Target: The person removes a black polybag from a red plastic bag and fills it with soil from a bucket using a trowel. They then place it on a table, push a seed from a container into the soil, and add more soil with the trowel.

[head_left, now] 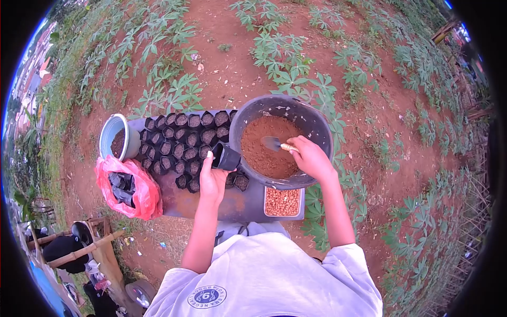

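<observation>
My left hand (212,180) holds a black plastic seedling bag (226,157), tilted with its mouth toward the upper left, beside the big tub. In my right hand (311,157) is a small trowel (273,143), gripped by its light handle. Its blade rests at the surface of the reddish-brown soil (269,161) inside the large black tub (326,124). Rows of several soil-filled black seedling bags (191,139) stand on the table left of the tub. How much soil is inside the held bag cannot be made out.
A pale bucket (132,142) of dark soil and a red plastic bag (150,195) with black bags inside stand at the table's left. A clear box of tan seeds or pellets (283,202) sits below the tub. Leafy plants (285,58) grow around the table (232,203).
</observation>
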